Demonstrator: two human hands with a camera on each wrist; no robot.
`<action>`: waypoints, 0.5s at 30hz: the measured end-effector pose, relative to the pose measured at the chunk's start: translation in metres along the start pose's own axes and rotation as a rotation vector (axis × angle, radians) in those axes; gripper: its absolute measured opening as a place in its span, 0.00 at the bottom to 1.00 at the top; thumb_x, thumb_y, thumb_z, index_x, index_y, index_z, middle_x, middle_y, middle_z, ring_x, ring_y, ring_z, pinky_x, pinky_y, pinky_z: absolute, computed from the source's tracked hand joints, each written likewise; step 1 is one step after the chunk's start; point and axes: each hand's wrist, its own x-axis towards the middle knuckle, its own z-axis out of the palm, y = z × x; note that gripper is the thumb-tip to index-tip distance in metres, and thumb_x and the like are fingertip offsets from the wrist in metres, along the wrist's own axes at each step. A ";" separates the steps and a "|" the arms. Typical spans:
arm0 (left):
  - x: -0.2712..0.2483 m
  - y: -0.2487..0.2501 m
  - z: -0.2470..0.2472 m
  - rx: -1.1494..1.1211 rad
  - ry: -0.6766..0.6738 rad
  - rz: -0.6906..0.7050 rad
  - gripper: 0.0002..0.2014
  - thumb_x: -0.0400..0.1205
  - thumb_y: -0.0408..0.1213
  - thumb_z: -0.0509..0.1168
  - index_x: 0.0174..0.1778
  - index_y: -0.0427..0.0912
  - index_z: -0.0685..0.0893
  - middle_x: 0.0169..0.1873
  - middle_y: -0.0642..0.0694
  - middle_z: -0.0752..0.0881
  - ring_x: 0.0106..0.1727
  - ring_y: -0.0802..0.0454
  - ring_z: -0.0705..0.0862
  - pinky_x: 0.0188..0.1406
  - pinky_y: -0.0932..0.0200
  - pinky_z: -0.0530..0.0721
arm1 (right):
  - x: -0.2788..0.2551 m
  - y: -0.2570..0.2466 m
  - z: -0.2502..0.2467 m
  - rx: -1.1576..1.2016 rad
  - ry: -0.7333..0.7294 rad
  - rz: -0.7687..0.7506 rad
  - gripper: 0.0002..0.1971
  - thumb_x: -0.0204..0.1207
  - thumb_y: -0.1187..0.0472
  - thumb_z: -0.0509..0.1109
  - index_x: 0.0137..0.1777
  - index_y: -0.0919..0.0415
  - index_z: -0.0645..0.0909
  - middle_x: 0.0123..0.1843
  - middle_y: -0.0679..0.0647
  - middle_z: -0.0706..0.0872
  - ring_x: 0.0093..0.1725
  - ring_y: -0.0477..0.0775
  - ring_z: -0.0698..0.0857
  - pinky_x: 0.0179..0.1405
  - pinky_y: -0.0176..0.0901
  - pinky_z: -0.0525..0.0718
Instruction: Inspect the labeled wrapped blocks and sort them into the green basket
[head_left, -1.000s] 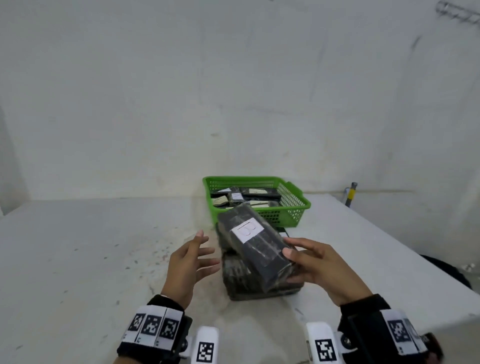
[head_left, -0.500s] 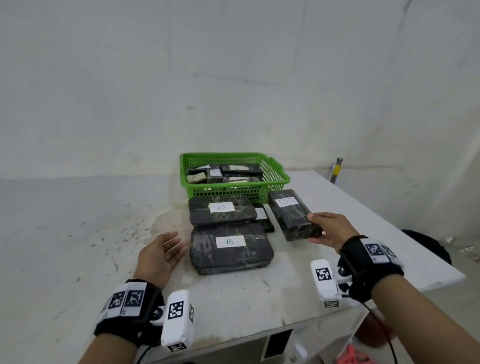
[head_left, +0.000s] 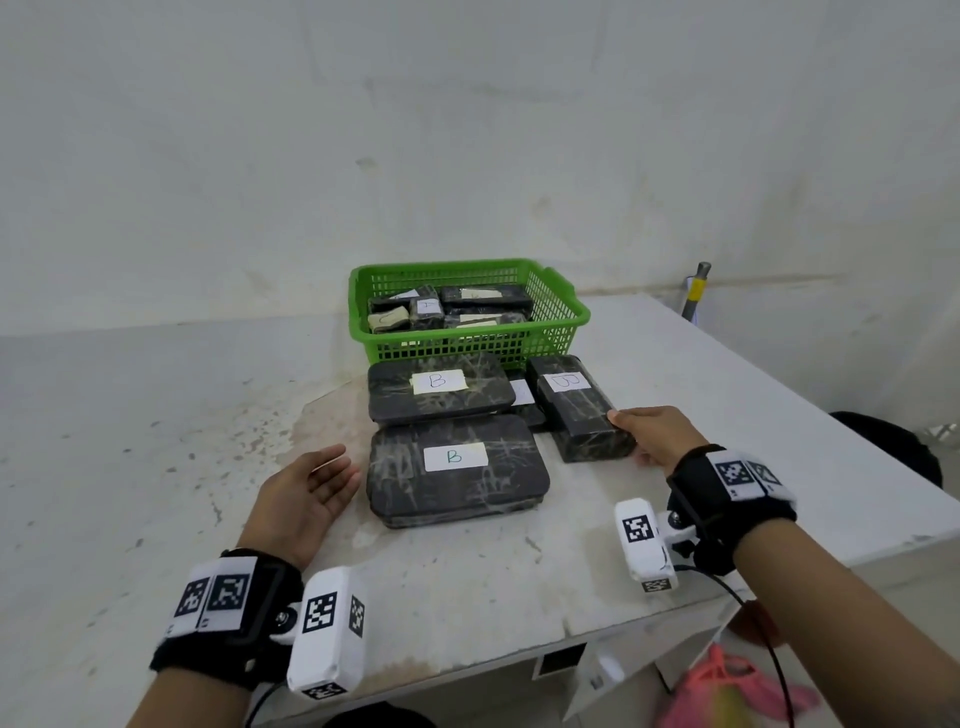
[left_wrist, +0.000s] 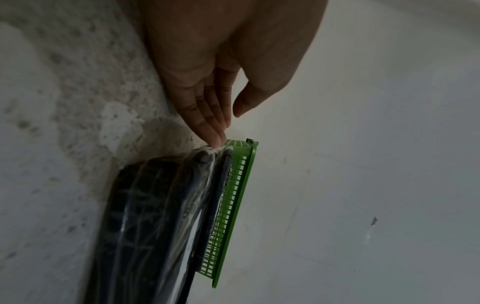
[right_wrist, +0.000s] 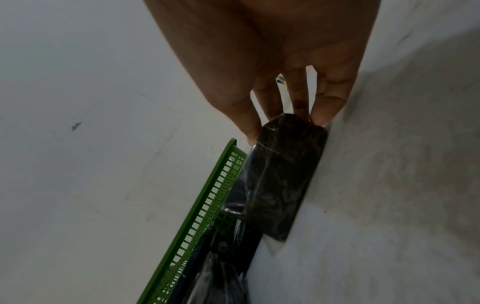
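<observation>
A green basket (head_left: 563, 312) (left_wrist: 233, 205) (right_wrist: 207, 195) with several wrapped blocks in it stands at the back of the white table (head_left: 519, 582). In front of it lie two wide black wrapped blocks labelled B, one far (head_left: 405, 400) and one near (head_left: 509, 483) (left_wrist: 155, 205). To their right a narrow wrapped block (head_left: 582, 421) (right_wrist: 283, 174) rests on the table. My right hand (head_left: 631, 441) (right_wrist: 285, 127) pinches its near end between thumb and fingers. Left of the near B block my left hand (head_left: 332, 470) (left_wrist: 226, 127) is open, its fingers straight and holding nothing.
A small flat labelled block (head_left: 522, 395) lies between the far B block and the narrow one. The table's right edge runs close beside my right arm. A grey and yellow handle (head_left: 696, 293) stands past the far corner. Pink cloth (head_left: 727, 686) lies on the floor.
My right hand has carried the narrow block from above the stack down onto the table at the right. My left hand has dropped lower, left of the near B block.
</observation>
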 end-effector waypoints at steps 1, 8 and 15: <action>0.000 0.000 0.000 0.001 0.000 0.000 0.09 0.87 0.30 0.58 0.46 0.32 0.82 0.44 0.37 0.81 0.46 0.46 0.83 0.31 0.64 0.89 | -0.002 -0.002 0.000 -0.002 0.001 0.011 0.15 0.81 0.61 0.71 0.62 0.70 0.85 0.34 0.56 0.81 0.28 0.47 0.73 0.21 0.30 0.72; 0.000 0.000 -0.002 -0.011 0.018 -0.010 0.09 0.87 0.29 0.57 0.44 0.32 0.81 0.41 0.38 0.81 0.43 0.46 0.83 0.28 0.65 0.88 | 0.002 -0.002 0.002 -0.032 -0.022 0.030 0.15 0.82 0.59 0.71 0.63 0.69 0.85 0.42 0.58 0.82 0.32 0.50 0.74 0.29 0.40 0.74; -0.009 0.000 0.004 0.011 0.009 0.024 0.08 0.87 0.26 0.57 0.44 0.30 0.79 0.42 0.34 0.82 0.44 0.42 0.85 0.32 0.62 0.90 | 0.000 -0.010 -0.003 -0.260 -0.003 -0.014 0.21 0.80 0.52 0.72 0.55 0.75 0.86 0.55 0.71 0.88 0.50 0.66 0.85 0.47 0.50 0.80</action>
